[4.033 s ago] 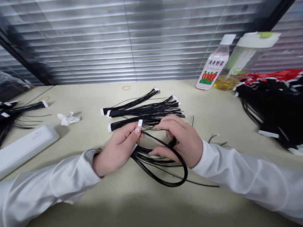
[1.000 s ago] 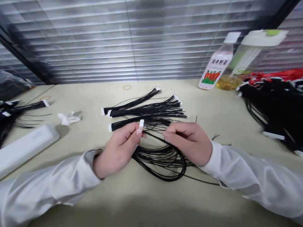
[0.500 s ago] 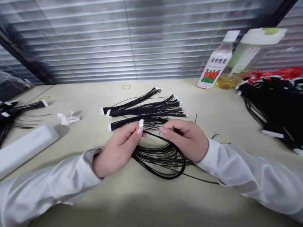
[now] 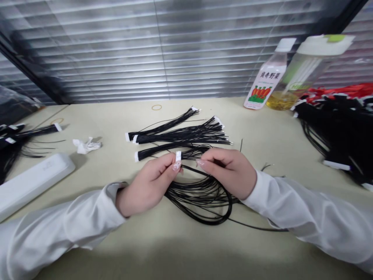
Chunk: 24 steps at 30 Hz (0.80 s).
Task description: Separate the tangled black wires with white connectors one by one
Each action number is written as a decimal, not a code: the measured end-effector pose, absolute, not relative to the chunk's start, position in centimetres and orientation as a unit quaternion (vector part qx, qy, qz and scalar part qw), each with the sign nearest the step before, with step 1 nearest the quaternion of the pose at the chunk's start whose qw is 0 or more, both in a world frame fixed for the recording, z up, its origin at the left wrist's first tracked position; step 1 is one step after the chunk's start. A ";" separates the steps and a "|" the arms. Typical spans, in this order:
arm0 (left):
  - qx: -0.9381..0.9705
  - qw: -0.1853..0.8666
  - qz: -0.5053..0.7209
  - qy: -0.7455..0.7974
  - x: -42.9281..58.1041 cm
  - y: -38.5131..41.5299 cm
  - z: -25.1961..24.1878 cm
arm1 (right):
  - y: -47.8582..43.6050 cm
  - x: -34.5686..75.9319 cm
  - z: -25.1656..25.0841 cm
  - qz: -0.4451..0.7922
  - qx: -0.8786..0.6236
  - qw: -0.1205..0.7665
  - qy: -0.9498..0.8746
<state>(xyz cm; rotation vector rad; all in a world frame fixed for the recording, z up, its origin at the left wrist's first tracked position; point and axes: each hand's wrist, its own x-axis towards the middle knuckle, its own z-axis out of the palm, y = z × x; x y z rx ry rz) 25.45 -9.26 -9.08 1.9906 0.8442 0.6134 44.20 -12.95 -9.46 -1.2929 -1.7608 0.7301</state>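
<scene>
My left hand (image 4: 148, 182) pinches a small white connector (image 4: 178, 156) between thumb and forefinger. Black wires (image 4: 201, 221) run from it and loop down over the table between my hands. My right hand (image 4: 230, 171) is closed just to the right, thumb and forefinger together near the connector; a black wire seems to be at its fingertips, though its end is too small to make out. Just beyond my hands lie bundles of black wires with white connectors: a near one (image 4: 151, 151), a middle one (image 4: 180, 134) with bare metal ends at the right, and a thinner far one (image 4: 166, 126).
At the left are a long white case (image 4: 35, 186), crumpled tissue (image 4: 86, 146) and more black wires (image 4: 17, 144). A labelled bottle (image 4: 269, 77) and a clear jug (image 4: 303, 74) stand at the back right, beside a heap of black wires (image 4: 338, 128). A rubber band (image 4: 156, 107) lies near the blinds.
My left hand has shifted slightly to the right and down with the connector, closer to my right hand. The wire loop has moved with it. My right hand has barely moved.
</scene>
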 end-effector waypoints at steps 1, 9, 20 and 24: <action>0.800 0.432 0.245 0.336 25.5 -9.2 -9.1 | -12.9 44.2 -9.5 0.288 -0.512 0.407 -0.699; 0.819 0.416 0.236 0.317 25.3 -9.1 -9.1 | -12.8 44.2 -9.6 0.293 -0.491 0.412 -0.710; 0.840 0.389 0.215 0.310 25.4 -9.2 -9.0 | -12.9 44.1 -9.5 0.262 -0.511 0.391 -0.719; 0.844 0.387 0.215 0.303 25.4 -9.2 -9.0 | -12.9 44.2 -9.7 0.257 -0.497 0.390 -0.731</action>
